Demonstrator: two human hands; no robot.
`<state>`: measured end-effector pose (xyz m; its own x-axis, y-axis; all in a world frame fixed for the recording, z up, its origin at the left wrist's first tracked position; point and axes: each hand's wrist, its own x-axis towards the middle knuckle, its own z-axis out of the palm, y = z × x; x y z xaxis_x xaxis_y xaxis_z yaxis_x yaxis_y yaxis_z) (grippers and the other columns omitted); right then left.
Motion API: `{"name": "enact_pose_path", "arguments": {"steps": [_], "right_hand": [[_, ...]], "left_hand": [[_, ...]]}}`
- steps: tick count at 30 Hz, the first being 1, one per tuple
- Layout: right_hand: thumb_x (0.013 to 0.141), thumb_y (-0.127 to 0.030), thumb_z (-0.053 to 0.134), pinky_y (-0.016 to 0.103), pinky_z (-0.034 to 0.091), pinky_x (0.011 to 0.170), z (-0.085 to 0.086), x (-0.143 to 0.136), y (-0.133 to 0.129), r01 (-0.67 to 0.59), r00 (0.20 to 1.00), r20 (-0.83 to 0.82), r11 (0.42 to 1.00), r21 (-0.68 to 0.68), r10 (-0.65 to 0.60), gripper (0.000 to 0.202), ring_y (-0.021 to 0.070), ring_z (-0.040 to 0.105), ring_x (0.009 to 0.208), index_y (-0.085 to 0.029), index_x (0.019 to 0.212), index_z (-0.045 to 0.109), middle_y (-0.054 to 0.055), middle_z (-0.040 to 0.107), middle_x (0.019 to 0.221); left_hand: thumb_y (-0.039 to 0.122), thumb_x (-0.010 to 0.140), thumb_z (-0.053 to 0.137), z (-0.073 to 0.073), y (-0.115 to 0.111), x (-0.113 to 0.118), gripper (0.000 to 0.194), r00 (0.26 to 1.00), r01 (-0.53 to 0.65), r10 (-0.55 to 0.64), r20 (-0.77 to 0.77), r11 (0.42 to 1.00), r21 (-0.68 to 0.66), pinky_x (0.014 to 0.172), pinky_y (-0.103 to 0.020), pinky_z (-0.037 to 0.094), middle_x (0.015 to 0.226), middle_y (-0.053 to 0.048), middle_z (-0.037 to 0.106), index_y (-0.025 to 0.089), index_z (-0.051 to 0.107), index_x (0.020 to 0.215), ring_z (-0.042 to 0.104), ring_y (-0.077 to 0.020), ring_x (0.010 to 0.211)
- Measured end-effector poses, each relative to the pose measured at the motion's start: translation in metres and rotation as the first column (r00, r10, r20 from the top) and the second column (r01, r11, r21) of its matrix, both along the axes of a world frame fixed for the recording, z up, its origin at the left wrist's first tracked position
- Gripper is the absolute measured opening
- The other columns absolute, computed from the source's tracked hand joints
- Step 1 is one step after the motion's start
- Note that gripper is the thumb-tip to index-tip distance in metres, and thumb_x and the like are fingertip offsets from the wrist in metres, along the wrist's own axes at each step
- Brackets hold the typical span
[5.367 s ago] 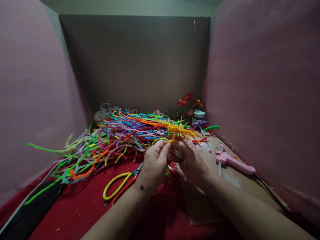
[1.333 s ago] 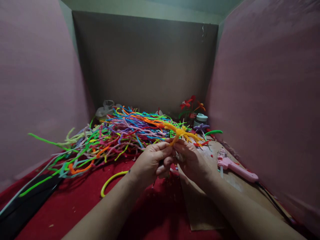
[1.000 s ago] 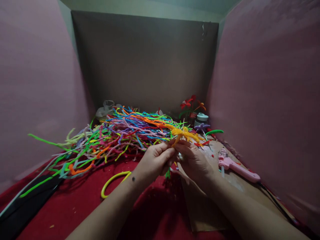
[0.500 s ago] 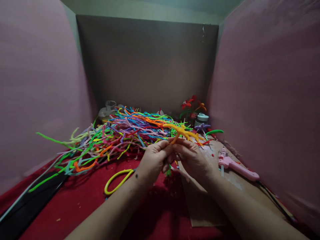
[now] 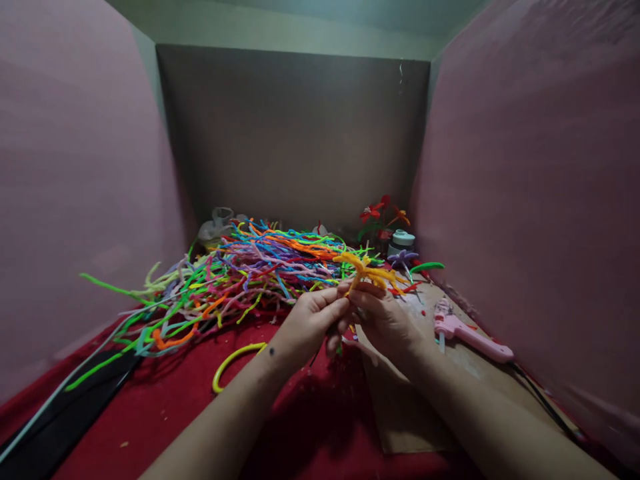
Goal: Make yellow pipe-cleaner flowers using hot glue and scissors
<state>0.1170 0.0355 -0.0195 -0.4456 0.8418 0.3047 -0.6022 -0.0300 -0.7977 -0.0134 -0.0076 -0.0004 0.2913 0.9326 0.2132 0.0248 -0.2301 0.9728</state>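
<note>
A yellow-orange pipe cleaner flower [image 5: 367,268] with several fuzzy petals sticks up above my joined fingertips. My left hand [image 5: 315,319] pinches at its base, thumb and fingers closed. Against it, my right hand [image 5: 383,317] also has its fingers closed on the flower's lower part. A thin dark stem end pokes out below the left fingers. Just where the fingers meet, the grip is partly hidden. Behind the hands spreads a large heap of colourful pipe cleaners [image 5: 280,257].
At right a pink glue gun [image 5: 473,339] lies on a cardboard sheet [image 5: 400,407]. A yellow loop handle [image 5: 227,365] rests on the red cloth [image 5: 185,413] beside my left forearm. Red flowers [image 5: 373,212], a lidded jar [image 5: 403,241] and a purple flower [image 5: 403,259] stand farther back.
The yellow-orange flower has turned in my fingers; its long left petal sits shorter and more upright. My fingers have shifted closer around its base. The view has tilted slightly.
</note>
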Motion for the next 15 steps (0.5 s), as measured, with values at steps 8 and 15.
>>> {"name": "enact_pose_path", "arguments": {"steps": [8,15], "right_hand": [[0.067,-0.024,0.071,0.022,0.039,0.049,-0.003,-0.004,-0.004,0.167,0.979,0.126,0.985,-0.052,-0.159,0.008,0.0109,0.049,0.055,-0.023,0.074,0.070,0.000,0.061,0.067],[0.075,-0.033,0.064,0.026,0.042,0.050,-0.007,-0.004,-0.004,0.076,0.988,0.130,0.993,0.091,-0.088,0.015,0.0125,0.051,0.052,-0.025,0.087,0.068,0.000,0.060,0.065]], "left_hand": [[0.017,0.086,0.039,-0.022,0.007,-0.004,0.019,0.699,-0.162,0.593,-0.400,0.676,0.719,0.058,-0.025,0.037,0.069,-0.003,0.057,0.016,0.057,0.080,0.053,-0.0132,0.061],[0.036,0.084,0.050,-0.004,0.002,0.006,0.021,0.986,-0.149,0.149,0.077,0.989,-0.004,0.033,-0.017,0.027,0.046,0.007,0.045,0.017,0.056,0.077,0.035,-0.0047,0.030]]}}
